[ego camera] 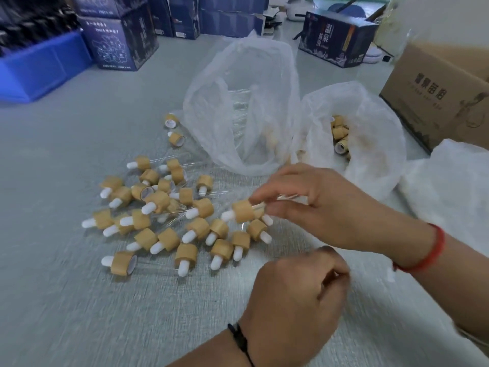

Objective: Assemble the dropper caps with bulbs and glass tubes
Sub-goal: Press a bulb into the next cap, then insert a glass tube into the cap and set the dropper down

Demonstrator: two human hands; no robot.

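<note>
My right hand (pixel 315 205) pinches the glass tube of an assembled dropper (pixel 242 211); its tan cap and white bulb point left, just above the pile. My left hand (pixel 299 290) hovers below it with fingers curled, and I see nothing in it. Several assembled droppers (pixel 158 215) with tan caps and white bulbs lie spread on the grey table. A clear plastic bag (pixel 243 102) behind the pile holds glass tubes. A second plastic bag (pixel 352 139) to its right holds loose tan caps.
A brown cardboard box (pixel 436 88) stands at the right edge, with white plastic wrap (pixel 449 181) in front of it. Dark blue printed boxes (pixel 121 38) line the back, one (pixel 336 38) at the back right. A blue bin (pixel 42 67) sits at far left.
</note>
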